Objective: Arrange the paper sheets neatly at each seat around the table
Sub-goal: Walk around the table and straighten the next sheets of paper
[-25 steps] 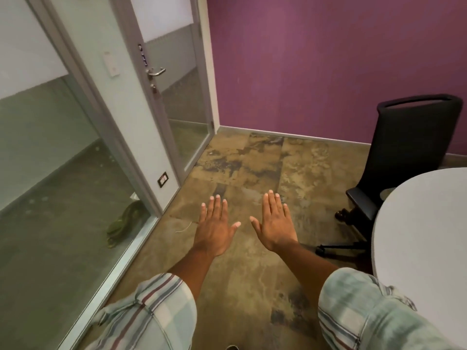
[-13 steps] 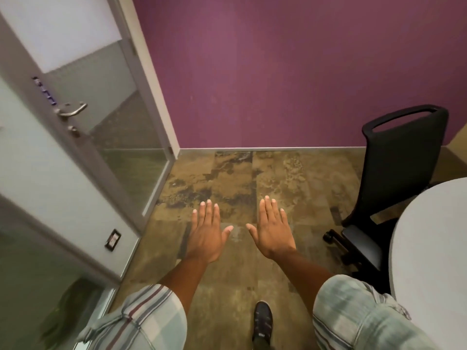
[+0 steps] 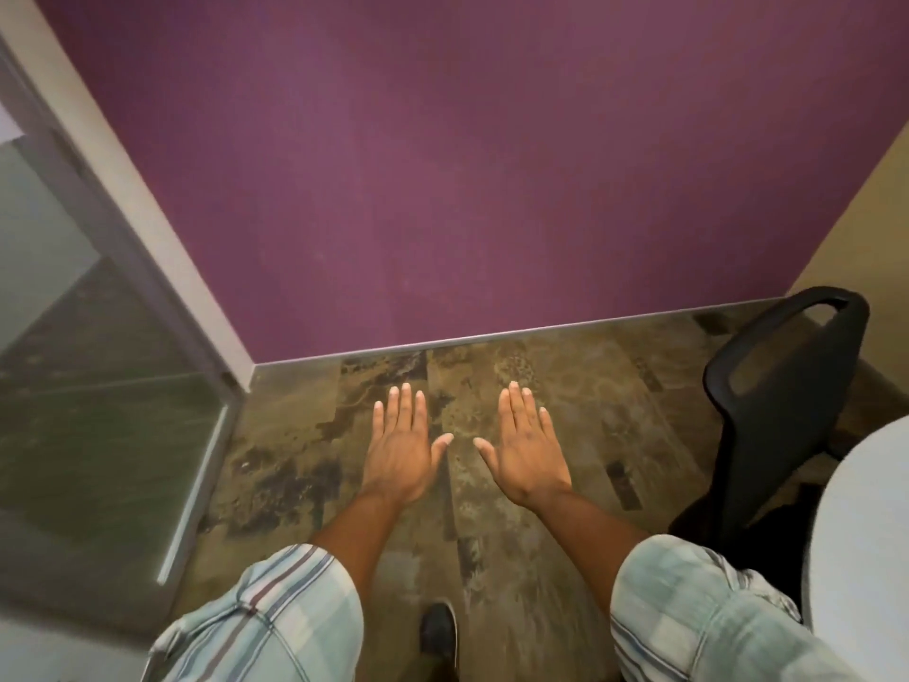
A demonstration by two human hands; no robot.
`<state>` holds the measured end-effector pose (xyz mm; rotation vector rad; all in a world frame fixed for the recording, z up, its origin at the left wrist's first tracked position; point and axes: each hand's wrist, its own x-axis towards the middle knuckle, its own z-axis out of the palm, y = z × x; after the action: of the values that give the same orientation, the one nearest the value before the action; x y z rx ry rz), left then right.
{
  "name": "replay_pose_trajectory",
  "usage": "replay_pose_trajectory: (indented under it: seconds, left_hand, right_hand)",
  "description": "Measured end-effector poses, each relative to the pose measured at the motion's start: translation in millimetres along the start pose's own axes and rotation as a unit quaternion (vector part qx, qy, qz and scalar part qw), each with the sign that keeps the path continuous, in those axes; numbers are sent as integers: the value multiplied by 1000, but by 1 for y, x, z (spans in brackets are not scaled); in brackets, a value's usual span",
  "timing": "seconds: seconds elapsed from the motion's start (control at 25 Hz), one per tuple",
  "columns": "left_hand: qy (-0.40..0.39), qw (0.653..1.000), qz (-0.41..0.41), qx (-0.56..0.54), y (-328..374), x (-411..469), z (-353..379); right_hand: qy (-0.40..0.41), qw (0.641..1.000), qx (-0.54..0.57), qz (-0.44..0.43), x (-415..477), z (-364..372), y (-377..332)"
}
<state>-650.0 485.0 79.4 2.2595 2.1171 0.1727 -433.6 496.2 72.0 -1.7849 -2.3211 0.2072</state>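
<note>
Left hand (image 3: 401, 450) and right hand (image 3: 529, 450) both held out flat, palms down, fingers straight, holding nothing, above the mottled brown floor (image 3: 295, 465). Fingers point toward the purple wall (image 3: 442, 164). White bench (image 3: 870, 534) edge at far right, with a black chair (image 3: 767, 420) just beside it. Paper sheets: position and long axis cannot be told.

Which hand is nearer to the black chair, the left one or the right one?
Right. The right hand is held out flat, with the chair apart from it on its right. The left hand is beside it, on the side away from the chair.
</note>
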Motion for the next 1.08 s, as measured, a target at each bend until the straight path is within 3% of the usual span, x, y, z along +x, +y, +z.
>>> replay_pose_trajectory:
  seconds: [0.36,0.56,0.84,1.08]
  left_hand:
    - [-13,992,120,-27,8,308,26]
    - [-27,979,202,-18,49,445,24]
    - [-29,955,294,-3,166,618,55]
    - [-59,936,347,-1,316,754,87]
  right_hand:
    - [29,992,-36,120,234,-7,99]
    - [54,977,-32,204,320,-28,168]
    - [91,952,-19,291,413,-43,312]
    - [97,925,4,366,464,-61,476]
